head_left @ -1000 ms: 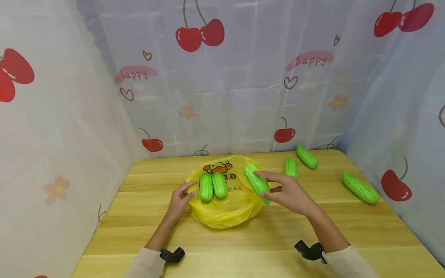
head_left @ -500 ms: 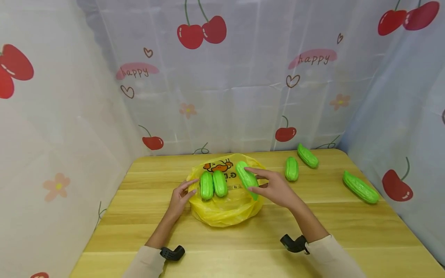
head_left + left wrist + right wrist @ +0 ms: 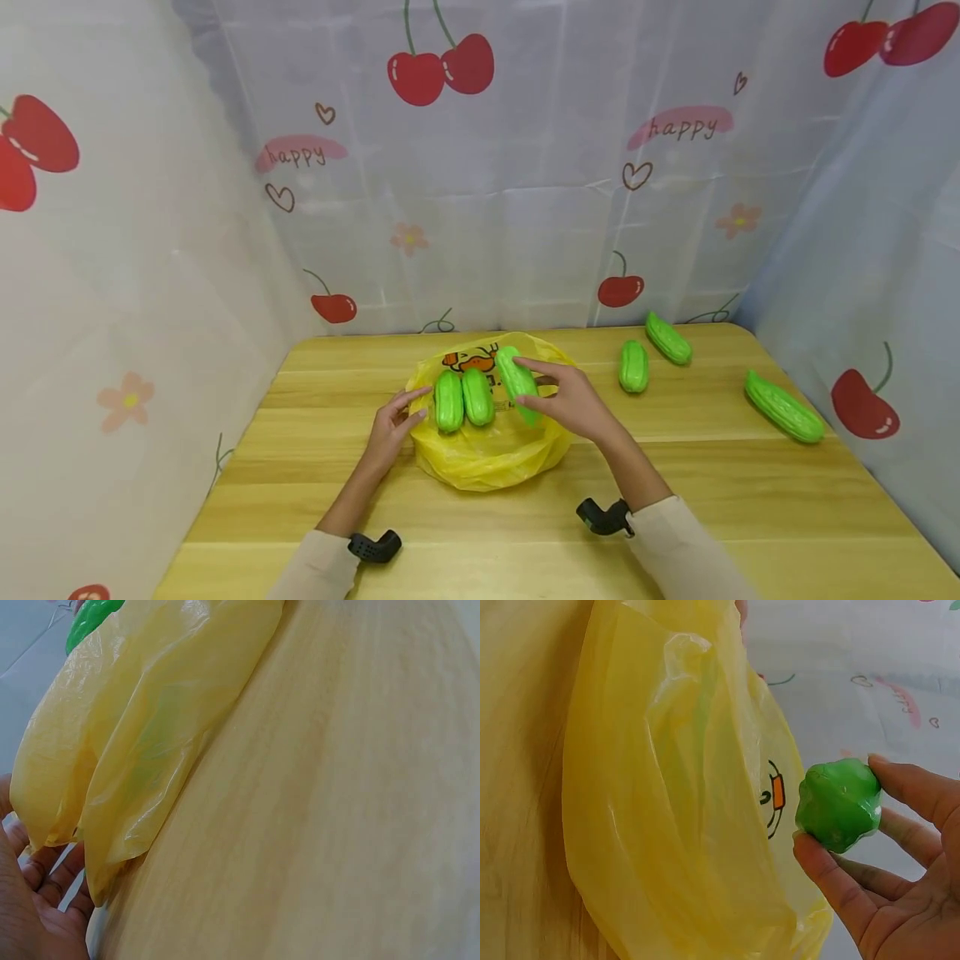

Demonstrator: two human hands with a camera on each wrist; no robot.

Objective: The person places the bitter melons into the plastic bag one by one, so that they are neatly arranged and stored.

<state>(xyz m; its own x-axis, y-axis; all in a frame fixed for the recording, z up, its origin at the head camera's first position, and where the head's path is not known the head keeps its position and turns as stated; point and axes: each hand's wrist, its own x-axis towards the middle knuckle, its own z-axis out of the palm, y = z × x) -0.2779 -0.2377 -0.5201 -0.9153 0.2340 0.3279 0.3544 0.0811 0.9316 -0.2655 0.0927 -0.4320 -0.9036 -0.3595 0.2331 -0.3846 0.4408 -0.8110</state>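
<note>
My right hand (image 3: 573, 404) holds a green ridged gourd (image 3: 516, 379) between thumb and fingers, over the right side of a yellow plastic bag (image 3: 487, 467). In the right wrist view the gourd's lobed end (image 3: 840, 804) shows beside the bag (image 3: 667, 825). Two more gourds, one (image 3: 449, 402) at left and another (image 3: 477, 397), lie side by side in the bag's mouth. At the bag's left rim, my left hand (image 3: 388, 429) rests with thumb and fingers apart, touching the plastic. The left wrist view shows its fingers (image 3: 56, 881) partly hidden by the bag.
Three more gourds lie on the wooden table (image 3: 675, 500) at right: one upright (image 3: 633, 367), one near the back (image 3: 669, 339), and one near the right edge (image 3: 783, 406). A cherry-print curtain (image 3: 525, 208) stands behind and at both sides.
My right hand has carried the gourd leftward, from the bag's right edge to over its mouth, closer to the two gourds there. My left hand has stayed at the left rim.
</note>
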